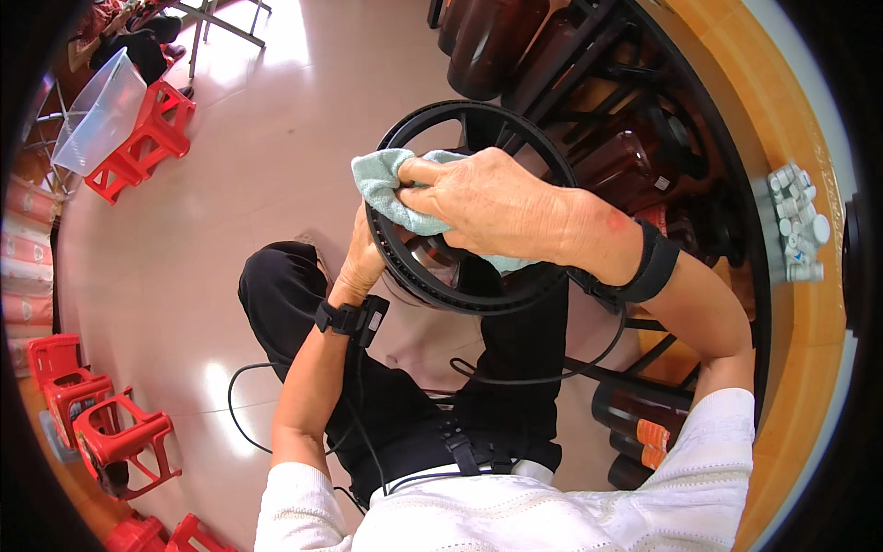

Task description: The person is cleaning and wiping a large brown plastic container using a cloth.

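Observation:
A round black wheel-shaped part with spokes (483, 303) is held up over my knees. The floor and my trousers show through its gaps. My left hand (363, 248) grips its left side from outside, and the fingers are partly hidden behind the rim. A pale green cloth (386, 186) is bunched in my right hand (493, 200), which presses it over the upper left of the rim. Part of the cloth also shows below that hand, across the opening. What lies at the middle of the part is mostly covered by the right hand and cloth.
At right, a black rack (572, 76) holds several dark brown jars (497, 48) under a wooden counter (793, 359). Small white-capped bottles (800, 224) stand on it. Red stools (124, 441) and a clear plastic bin (103, 114) are at left. A black cable (531, 381) loops near my knees. Another person (131, 48) sits far off.

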The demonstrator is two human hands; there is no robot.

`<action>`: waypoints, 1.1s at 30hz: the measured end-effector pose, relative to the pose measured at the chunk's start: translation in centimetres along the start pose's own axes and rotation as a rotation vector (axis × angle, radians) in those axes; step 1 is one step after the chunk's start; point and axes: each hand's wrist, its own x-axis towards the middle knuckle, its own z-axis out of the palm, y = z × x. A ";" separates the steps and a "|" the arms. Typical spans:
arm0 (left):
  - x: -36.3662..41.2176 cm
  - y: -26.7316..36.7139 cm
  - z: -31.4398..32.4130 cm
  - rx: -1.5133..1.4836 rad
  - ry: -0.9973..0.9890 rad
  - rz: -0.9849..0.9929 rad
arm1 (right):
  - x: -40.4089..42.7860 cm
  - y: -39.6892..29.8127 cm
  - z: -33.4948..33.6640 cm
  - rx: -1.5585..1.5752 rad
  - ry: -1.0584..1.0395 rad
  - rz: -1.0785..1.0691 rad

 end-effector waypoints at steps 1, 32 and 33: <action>0.0 -0.2 0.1 -0.001 0.001 -0.001 | 0.2 0.2 -0.1 -0.027 -0.021 -0.031; -0.3 -0.3 0.7 -0.020 0.192 -0.064 | -4.5 3.6 -7.0 0.638 -0.290 0.248; -0.5 -0.6 0.2 -0.005 0.177 -0.085 | -4.9 3.0 -6.9 0.528 -0.308 0.171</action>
